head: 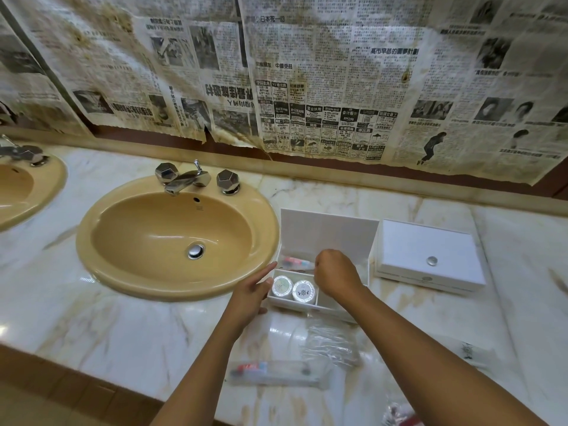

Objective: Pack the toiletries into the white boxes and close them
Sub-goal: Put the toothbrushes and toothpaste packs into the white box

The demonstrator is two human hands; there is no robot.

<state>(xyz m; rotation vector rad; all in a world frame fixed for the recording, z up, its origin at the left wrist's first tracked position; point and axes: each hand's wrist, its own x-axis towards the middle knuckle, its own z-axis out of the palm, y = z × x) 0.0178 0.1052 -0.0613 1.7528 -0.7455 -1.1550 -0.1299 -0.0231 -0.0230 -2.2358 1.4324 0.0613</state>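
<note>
An open white box (325, 309) stands on the marble counter, its lid (329, 235) upright at the back. Two round white tubs (282, 285) (303, 291) fill its front left compartment. A clear-wrapped toothbrush kit (296, 262) lies in the back compartment. My left hand (256, 292) rests flat against the box's left wall, fingers apart. My right hand (335, 276) is curled over the box, fingers pinched on that kit's wrapper. A second white box (430, 256) sits shut to the right.
A tan sink (172, 238) with chrome taps (190, 179) lies left of the box. On the near counter lie another wrapped toothbrush kit (276, 372), crumpled clear packets (332, 342), a white sachet (470, 352) and a red-tinted packet (399, 416). Newspaper covers the wall.
</note>
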